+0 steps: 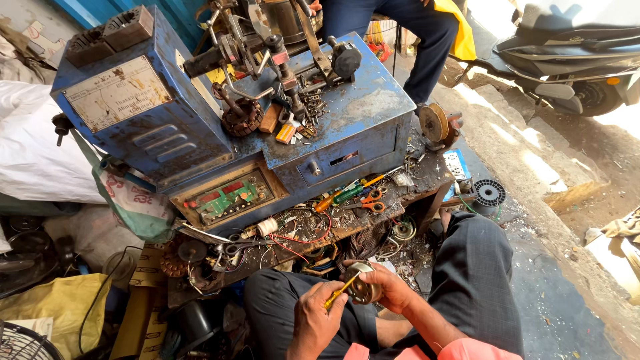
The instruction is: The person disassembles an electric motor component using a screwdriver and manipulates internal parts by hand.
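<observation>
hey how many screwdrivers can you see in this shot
3. One with a yellow handle is in the left hand, against the round metal part held by the right hand. An orange-handled one and a green-handled one lie on the workbench. Clutter may hide more.

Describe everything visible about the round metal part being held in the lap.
The round metal part is a small disc-shaped piece, dull brass and grey, with a lighter rim on top. It is held above the lap, tilted towards the left. The right hand grips it from the right side and behind. The left hand holds a yellow-handled screwdriver whose tip meets the part's left face. Finer detail is too small to tell.
</observation>
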